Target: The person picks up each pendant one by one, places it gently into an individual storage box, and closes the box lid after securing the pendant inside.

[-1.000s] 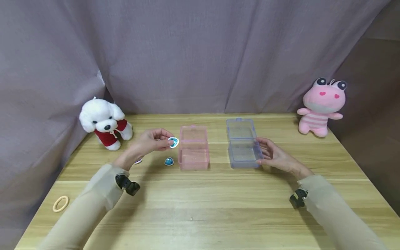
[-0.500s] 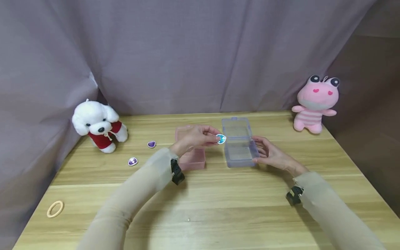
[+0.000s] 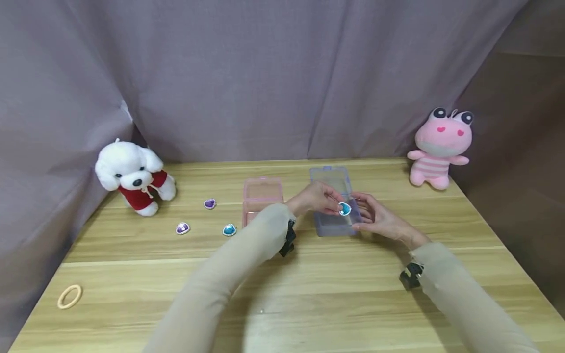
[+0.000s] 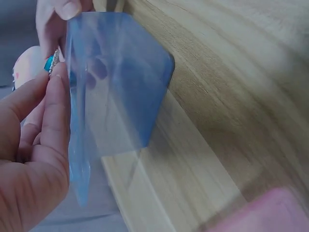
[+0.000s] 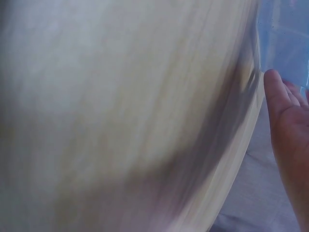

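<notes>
Between thumb and fingertips my left hand [image 3: 319, 200] pinches a teardrop-shaped turquoise gem [image 3: 345, 209] with a beaded silver rim. It hovers over the right part of a clear blue plastic box [image 3: 335, 229], whose lid [image 3: 330, 180] is flipped back. My right hand [image 3: 380, 219] grips that box by its right side, thumb at the front corner. In the left wrist view the gem [image 4: 49, 64] appears edge-on just beside the box rim. A second turquoise gem [image 3: 229, 230] and two purple gems, one nearer [image 3: 182, 228] and one farther [image 3: 210, 204], lie on the left of the table.
A clear pink box [image 3: 263, 190], lid back, stands left of the blue one, partly behind my left sleeve. A white plush dog [image 3: 132, 171] sits at left, a pink plush frog [image 3: 440, 147] at right. A wooden ring [image 3: 69, 297] lies near the left edge.
My left hand has carried the turquoise gem rightward, past the pink box, to above the blue box. My right hand stays at the blue box. The view has shifted slightly.
</notes>
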`<state>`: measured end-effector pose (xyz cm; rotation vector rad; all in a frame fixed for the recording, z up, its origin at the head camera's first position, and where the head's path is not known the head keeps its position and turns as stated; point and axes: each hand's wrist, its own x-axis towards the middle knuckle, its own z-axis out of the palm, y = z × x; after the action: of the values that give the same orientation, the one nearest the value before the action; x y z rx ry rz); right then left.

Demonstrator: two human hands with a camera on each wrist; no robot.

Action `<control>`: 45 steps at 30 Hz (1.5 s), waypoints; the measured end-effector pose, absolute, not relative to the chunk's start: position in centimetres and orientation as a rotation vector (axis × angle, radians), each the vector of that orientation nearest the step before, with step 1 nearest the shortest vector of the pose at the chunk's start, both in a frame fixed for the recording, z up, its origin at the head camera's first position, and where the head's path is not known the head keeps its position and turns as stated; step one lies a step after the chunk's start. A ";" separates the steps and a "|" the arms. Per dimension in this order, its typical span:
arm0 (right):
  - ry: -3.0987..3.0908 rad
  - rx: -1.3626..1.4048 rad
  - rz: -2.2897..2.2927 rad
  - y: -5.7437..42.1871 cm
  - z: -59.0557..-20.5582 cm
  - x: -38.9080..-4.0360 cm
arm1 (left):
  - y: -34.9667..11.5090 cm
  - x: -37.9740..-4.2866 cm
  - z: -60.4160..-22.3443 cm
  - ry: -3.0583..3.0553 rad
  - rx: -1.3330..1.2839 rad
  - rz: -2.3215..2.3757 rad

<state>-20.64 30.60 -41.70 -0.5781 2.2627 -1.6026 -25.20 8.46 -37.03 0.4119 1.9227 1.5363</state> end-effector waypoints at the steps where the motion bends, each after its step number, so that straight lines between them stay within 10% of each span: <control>1: 2.261 -0.581 -1.604 30.6 -41.7 -20.6 | 8.7 -25.2 -37.1 1.929 0.419 1.517; 45: 2.260 -0.577 -1.574 30.6 -41.5 -20.3 | 11.9 -23.9 -37.5 2.493 0.764 0.623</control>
<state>-20.32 30.64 -41.52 -0.5774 2.2596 -1.5744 -23.92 11.92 -37.48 0.7643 2.4932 0.6232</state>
